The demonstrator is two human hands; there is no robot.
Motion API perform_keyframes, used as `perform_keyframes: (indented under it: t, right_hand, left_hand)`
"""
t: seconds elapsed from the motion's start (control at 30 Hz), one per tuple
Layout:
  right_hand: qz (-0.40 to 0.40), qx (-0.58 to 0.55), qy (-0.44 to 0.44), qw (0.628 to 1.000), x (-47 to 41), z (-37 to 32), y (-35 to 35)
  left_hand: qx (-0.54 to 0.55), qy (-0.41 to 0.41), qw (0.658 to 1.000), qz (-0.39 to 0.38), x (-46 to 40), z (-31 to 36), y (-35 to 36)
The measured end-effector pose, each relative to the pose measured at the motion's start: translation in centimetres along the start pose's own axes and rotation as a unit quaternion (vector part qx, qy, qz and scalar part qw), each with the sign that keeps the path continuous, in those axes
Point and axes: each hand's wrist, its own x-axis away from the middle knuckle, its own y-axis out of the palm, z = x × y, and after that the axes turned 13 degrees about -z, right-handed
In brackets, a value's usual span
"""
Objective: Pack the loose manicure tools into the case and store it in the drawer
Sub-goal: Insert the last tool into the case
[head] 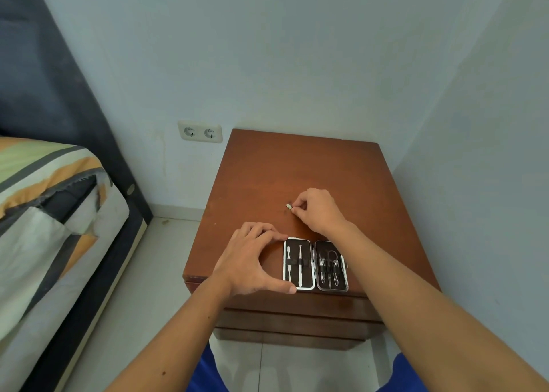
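Observation:
A small manicure case (315, 264) lies open flat near the front edge of a brown wooden nightstand (267, 177). Its two dark halves hold several metal tools under elastic bands. My left hand (252, 261) frames the case's left half, with the index fingertip at its top left corner and the thumb at its bottom left corner. My right hand (318, 210) is farther back on the tabletop, its fingertips pinched on a small silver metal tool (289, 206). Only the tool's tip shows beyond the fingers.
The nightstand's drawer fronts (297, 317) are below the case, all closed. A bed with a striped cover (44, 213) stands at the left, with a strip of floor between. A double wall socket (200, 132) sits behind. Walls close the back and right.

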Motion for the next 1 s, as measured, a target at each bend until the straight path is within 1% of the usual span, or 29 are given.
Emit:
perform_keyframes:
  t: [0.1,0.27,0.37,0.47,0.6,0.7,0.77,0.83,0.9,1.0]
  right_hand:
    - [-0.031,0.059,0.012,0.998,-0.5,-0.8,0.0]
    - [-0.091,0.117,0.027,0.989,-0.8,-1.3,0.5]
    - [-0.092,0.167,0.016,0.982,-0.4,-1.2,1.2]
    - [-0.076,0.170,-0.013,0.982,0.2,-0.5,1.9]
    - [-0.067,0.120,-0.046,0.989,1.0,0.3,2.0]
    - [-0.073,0.039,-0.045,0.996,1.2,0.6,1.8]
    - [-0.059,-0.023,-0.039,0.997,1.5,0.9,1.4]
    - [-0.040,-0.085,-0.041,0.995,1.9,1.3,1.0]
    - [-0.023,-0.123,-0.051,0.991,2.2,1.9,0.6]
    - [-0.023,-0.175,-0.063,0.982,3.0,2.6,-0.1]
  left_hand:
    - [-0.001,0.001,1.000,0.001,0.0,0.0,0.0]
    - [-0.002,-0.001,1.000,0.002,0.0,-0.1,0.1]
    - [-0.003,0.003,1.000,0.006,-0.1,-0.1,0.1]
    - [-0.002,0.004,1.000,0.008,-0.1,-0.1,0.2]
    - [-0.004,0.004,1.000,0.008,-0.1,-0.1,0.2]
    - [-0.008,0.003,1.000,0.008,-0.1,-0.1,0.2]
    - [-0.007,0.004,1.000,0.007,-0.1,-0.1,0.2]
    - [-0.005,0.003,1.000,0.006,-0.1,-0.1,0.2]
    - [-0.004,0.003,1.000,0.005,-0.1,-0.1,0.2]
    - [-0.001,0.003,1.000,0.004,-0.1,-0.1,0.2]
